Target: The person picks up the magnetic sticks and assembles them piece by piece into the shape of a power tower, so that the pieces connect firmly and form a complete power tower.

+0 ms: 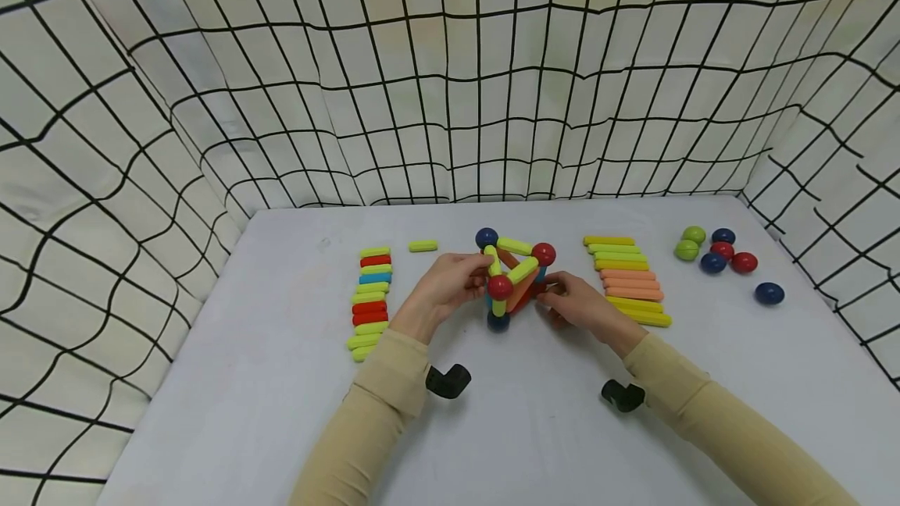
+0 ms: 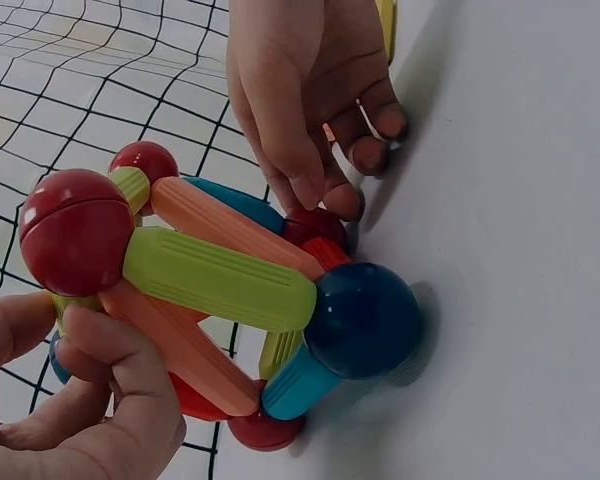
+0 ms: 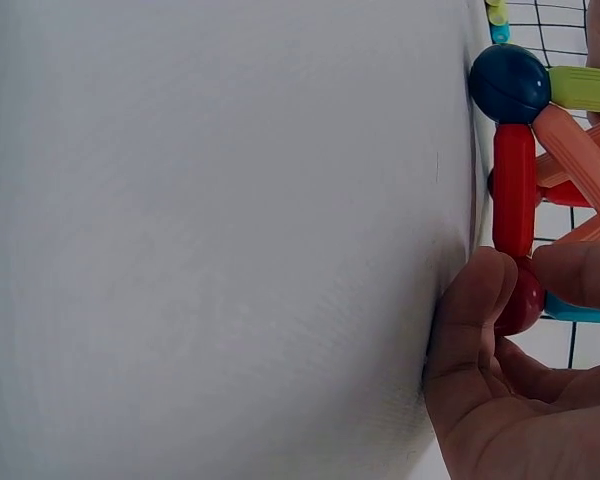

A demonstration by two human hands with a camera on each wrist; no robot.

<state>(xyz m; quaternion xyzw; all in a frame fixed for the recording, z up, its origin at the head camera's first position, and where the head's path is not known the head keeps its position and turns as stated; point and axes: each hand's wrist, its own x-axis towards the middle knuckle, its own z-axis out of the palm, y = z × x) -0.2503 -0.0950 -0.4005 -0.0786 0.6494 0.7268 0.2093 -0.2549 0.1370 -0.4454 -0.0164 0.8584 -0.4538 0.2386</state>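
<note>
A frame of rods and balls, like a magnetic building set, stands on the table between the two hands. Red balls (image 1: pixel 500 287) and dark blue balls (image 2: pixel 364 320) form its corners, joined by lime, orange, red and blue rods. My left hand (image 1: pixel 450 285) pinches a lime rod (image 1: pixel 492 260) on the upper part, near a red ball (image 2: pixel 77 232). On the other side, my right hand (image 1: pixel 580 304) has thumb and finger around a low red ball (image 3: pixel 521 300) at the end of a red rod (image 3: pixel 514 190). Part of that ball is hidden by fingers.
Left of the frame lies a column of short lime, red and blue rods (image 1: pixel 370 308), with one lime rod (image 1: pixel 423 246) apart. Longer yellow, lime and orange rods (image 1: pixel 629 283) lie right. Several loose balls (image 1: pixel 713 262) sit farther right. Black netting (image 1: pixel 478 84) surrounds the table's back and sides.
</note>
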